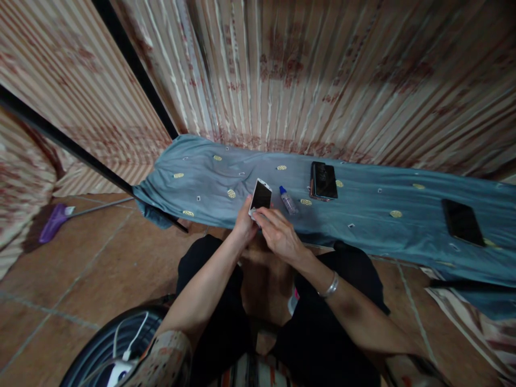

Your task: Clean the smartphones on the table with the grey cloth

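Left hand: your left hand (244, 223) grips the white phone (261, 195) from below, fingers wrapped round its lower edge, so the phone stands tilted up above the front edge of the blue cloth (209, 177).
Right hand: your right hand (278, 234) lies over the phone's bottom end, fingers bent and pressed together on something small and pale; what it is, you cannot tell from here.
Drop risk: the phone is held only at its lower end, so a hard push from the right hand could, I judge, lever it out of your grip and onto the tiled floor (100, 269).
Bottle: the small bottle (288, 200) lies on the cloth just beside your right hand; a stray knuckle may roll it off or make it leak.
Other phones: the dark stacked phones (323, 181) and the black phone (461, 221) lie well apart, out of harm.
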Demonstrator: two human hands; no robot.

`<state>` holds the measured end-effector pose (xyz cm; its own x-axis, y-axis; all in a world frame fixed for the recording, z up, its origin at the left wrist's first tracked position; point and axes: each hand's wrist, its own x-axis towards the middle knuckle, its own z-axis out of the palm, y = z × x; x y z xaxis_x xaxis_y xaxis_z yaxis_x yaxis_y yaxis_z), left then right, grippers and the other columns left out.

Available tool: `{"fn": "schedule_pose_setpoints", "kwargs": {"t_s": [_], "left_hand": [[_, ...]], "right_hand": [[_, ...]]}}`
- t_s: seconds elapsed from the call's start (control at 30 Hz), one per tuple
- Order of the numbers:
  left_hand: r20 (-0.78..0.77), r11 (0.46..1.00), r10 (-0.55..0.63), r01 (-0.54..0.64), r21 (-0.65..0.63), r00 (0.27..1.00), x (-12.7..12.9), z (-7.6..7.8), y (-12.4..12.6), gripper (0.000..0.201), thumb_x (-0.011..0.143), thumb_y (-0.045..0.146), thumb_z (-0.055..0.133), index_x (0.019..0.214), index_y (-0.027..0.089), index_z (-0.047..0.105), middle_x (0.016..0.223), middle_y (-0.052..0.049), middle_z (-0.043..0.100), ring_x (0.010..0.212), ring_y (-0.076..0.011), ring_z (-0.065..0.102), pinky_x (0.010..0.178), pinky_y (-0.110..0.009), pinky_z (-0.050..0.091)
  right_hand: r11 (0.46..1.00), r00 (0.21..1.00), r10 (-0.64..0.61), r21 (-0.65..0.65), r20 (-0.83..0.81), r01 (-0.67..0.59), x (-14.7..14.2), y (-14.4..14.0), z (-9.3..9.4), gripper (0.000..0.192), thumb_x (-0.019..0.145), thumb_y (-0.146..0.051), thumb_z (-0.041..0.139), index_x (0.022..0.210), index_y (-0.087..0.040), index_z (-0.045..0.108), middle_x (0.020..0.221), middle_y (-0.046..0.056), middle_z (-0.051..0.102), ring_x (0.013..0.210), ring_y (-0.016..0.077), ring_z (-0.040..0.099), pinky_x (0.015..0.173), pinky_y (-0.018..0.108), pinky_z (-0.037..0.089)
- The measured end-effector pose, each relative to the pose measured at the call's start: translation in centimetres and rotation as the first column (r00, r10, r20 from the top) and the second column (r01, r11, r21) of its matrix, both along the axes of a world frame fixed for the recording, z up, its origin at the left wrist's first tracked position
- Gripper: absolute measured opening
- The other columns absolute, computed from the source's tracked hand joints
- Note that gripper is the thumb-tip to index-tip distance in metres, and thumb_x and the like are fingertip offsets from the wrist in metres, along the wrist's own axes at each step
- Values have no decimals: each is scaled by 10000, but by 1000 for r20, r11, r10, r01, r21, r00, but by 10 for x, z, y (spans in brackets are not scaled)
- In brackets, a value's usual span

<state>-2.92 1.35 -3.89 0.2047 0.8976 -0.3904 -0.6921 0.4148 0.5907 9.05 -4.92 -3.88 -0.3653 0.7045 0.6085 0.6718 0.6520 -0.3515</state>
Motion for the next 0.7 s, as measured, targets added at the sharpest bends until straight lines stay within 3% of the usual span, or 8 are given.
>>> {"fn": "schedule_pose_setpoints", "kwargs": {"t_s": [0.27,0.5,0.7], "left_hand": [[-94,1000,17,-15,22,995,-14,17,9,485,1013,578,531,954,141,732,721,-71,750,651,-178,709,665,-277,547],[-110,1000,8,-6,18,994,-4,16,-1,407,1023,517,533,971,172,742,829,-80,780,960,-258,761,864,-361,597],[-77,1000,-5,4,-13,997,8,10,-9,373,1055,345,507,790,182,715,714,-51,704,881,-209,728,901,-321,580]], "right_hand": [[997,998,39,-74,48,-35,11,-2,-6,470,1023,-94,407,1383,-173,700,1248,160,745,1120,271,698,1025,470,619],[999,996,-39,-10,-78,38,13,-6,11,514,1058,-144,387,1520,-226,597,1400,136,710,1287,268,669,1151,485,551],[993,999,48,107,16,-49,-2,0,2,516,1037,-101,413,1526,-116,580,1460,207,663,1382,300,593,1190,491,522]]}}
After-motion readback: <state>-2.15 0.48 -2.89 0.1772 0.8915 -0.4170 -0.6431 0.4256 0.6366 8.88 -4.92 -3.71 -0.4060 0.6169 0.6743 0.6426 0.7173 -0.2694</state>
